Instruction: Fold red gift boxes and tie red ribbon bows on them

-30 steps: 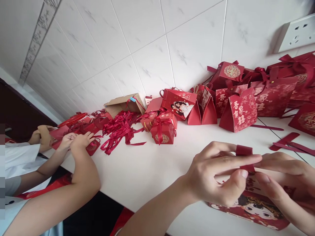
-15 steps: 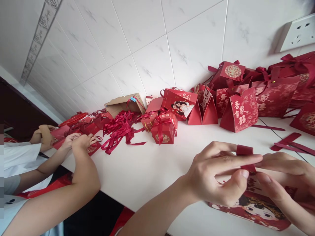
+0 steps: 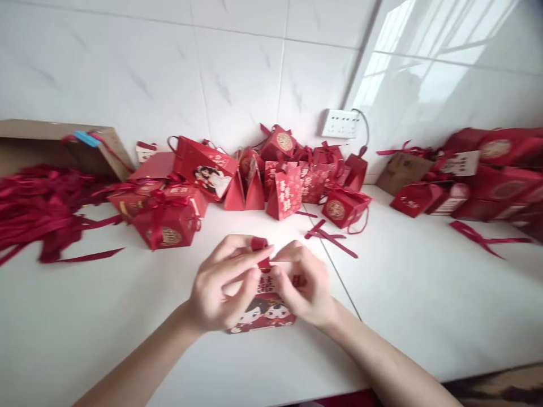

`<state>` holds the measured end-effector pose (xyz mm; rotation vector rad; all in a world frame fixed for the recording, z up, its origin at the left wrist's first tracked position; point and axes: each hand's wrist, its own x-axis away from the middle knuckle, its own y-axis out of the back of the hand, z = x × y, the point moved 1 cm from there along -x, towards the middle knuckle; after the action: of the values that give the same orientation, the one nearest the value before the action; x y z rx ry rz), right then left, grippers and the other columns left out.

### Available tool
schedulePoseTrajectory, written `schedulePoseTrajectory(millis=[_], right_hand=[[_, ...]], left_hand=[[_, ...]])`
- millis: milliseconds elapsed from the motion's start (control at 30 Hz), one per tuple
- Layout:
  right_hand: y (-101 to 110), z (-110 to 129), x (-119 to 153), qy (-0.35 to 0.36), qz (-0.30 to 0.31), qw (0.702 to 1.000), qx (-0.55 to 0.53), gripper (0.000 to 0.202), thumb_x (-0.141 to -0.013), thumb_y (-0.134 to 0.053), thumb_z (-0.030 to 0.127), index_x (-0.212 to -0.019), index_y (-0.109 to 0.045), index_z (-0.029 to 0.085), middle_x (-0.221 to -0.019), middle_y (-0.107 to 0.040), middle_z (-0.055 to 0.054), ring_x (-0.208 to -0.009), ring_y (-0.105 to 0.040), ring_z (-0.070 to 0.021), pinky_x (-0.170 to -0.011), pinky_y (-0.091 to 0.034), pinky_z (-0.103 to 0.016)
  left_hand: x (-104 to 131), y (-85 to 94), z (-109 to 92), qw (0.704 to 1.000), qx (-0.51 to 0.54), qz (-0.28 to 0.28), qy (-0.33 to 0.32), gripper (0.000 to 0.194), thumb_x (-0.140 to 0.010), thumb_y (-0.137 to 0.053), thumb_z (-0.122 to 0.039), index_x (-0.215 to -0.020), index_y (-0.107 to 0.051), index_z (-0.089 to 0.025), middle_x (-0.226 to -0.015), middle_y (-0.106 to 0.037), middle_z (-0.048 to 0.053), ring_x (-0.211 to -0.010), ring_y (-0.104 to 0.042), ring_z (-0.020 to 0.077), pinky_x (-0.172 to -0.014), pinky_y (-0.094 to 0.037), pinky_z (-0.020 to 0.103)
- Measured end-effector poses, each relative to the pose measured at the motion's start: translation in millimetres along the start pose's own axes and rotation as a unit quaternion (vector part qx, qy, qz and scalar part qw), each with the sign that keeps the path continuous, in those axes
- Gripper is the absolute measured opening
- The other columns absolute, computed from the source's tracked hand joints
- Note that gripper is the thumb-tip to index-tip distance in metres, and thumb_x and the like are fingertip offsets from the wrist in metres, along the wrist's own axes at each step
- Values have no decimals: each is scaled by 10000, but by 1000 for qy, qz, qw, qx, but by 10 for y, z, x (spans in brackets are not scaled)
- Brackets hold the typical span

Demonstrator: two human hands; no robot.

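Observation:
A red gift box (image 3: pixel 265 317) printed with cartoon figures and dark lettering stands on the white table, between my two hands. My left hand (image 3: pixel 218 285) closes on a dark red strap loop (image 3: pixel 259 244) at the top of this box, with the thumb near the box's upper edge. From the other side, my right hand (image 3: pixel 309 285) pinches the upper edge of the box, its thumb pressed against the front. The fingers of both hands partly cover the box top and the strap's lower end.
Behind my hands stand several red gift boxes (image 3: pixel 289 192), before a tiled wall with a power strip (image 3: pixel 339 124). Loose straps (image 3: pixel 331 234) lie nearby. At left, a pile of ribbons (image 3: pixel 46 209) spills from a cardboard box (image 3: pixel 114 150). More boxes (image 3: pixel 496 181) are stacked at right.
The view has swung right and levelled, so both hands now appear near the middle. The other people's arms have left the picture. Both hands remain on the gift box's top.

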<state>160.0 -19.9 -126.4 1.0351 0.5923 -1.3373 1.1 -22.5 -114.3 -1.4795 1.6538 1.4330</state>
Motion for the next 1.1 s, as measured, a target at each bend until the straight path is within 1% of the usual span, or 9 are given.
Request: schedulePoseTrajectory(millis=[133, 200, 400, 500, 633, 700, 800, 900, 1100], right_hand=[[-21, -30, 9, 7, -6, 1000, -10, 108, -843, -503, 106, -819, -481, 208, -683, -508, 8, -578, -474, -110, -523, -418, -237], [-24, -34, 12, 6, -7, 1000, -12, 116, -847, -498, 99, -819, -480, 210, -681, -502, 10, -583, -469, -112, -528, -415, -238], [-25, -22, 4, 5, -12, 1000, -24, 129, -841, -497, 92, -792, -481, 210, -660, -489, 16, -573, -455, -113, -516, -408, -238], [-29, -15, 5, 8, -8, 1000, -27, 126, -831, -495, 84, -808, -489, 208, -667, -501, 10, -584, -468, -117, -521, -419, -246], [-33, -15, 16, 6, 0, 999, -34, 124, -826, -501, 83, -823, -491, 207, -688, -517, 4, -595, -482, -119, -528, -429, -251], [-33, -18, 19, 8, 5, 1000, -30, 121, -831, -500, 85, -835, -495, 205, -698, -520, 2, -600, -484, -118, -532, -430, -250], [-30, -25, 15, 11, 3, 1000, -13, 114, -839, -504, 91, -846, -500, 204, -690, -505, 8, -596, -471, -117, -532, -418, -249], [-33, -28, 12, 15, -4, 1000, -1, 110, -845, -503, 98, -831, -496, 207, -671, -493, 15, -587, -458, -117, -532, -411, -248], [-38, -20, 16, 8, -4, 1000, -8, 108, -844, -500, 107, -817, -491, 211, -659, -489, 15, -576, -445, -122, -523, -402, -252]], left_hand=[[20, 1, 28, 1000, -15, -8, 8, 570, -799, -486, 26, -1271, -546, -289, -1063, -578, 48, -910, -615, 147, -669, -559, 199], [19, -9, 28, 1000, -17, -9, 7, 571, -801, -495, 20, -1272, -542, -298, -1059, -582, 44, -915, -614, 149, -668, -558, 203], [-5, -25, 24, 1000, -11, 0, 8, 547, -797, -524, 10, -1261, -550, -279, -1074, -568, 42, -867, -618, 121, -663, -553, 191], [-28, -6, 12, 1000, 15, 7, 17, 522, -806, -522, 7, -1242, -567, -276, -1078, -572, 39, -810, -623, 102, -638, -554, 188], [-69, 19, -18, 1000, 24, 4, 16, 473, -794, -559, 26, -1155, -634, -271, -990, -609, 22, -831, -623, 100, -609, -538, 164], [-77, 18, -26, 1000, 13, -6, 12, 473, -783, -576, 34, -1139, -644, -269, -978, -620, 18, -853, -623, 103, -622, -538, 162], [-62, 3, -21, 1000, -4, -17, 13, 497, -778, -582, 37, -1166, -626, -270, -1021, -620, 18, -892, -630, 110, -707, -557, 182], [-38, -12, -7, 1000, 1, -13, 14, 513, -781, -569, 29, -1192, -607, -277, -1048, -612, 24, -921, -635, 128, -758, -568, 210], [-29, -9, 4, 1000, 18, 5, 16, 526, -790, -541, 6, -1232, -575, -276, -1076, -595, 50, -952, -628, 161, -699, -579, 219]])
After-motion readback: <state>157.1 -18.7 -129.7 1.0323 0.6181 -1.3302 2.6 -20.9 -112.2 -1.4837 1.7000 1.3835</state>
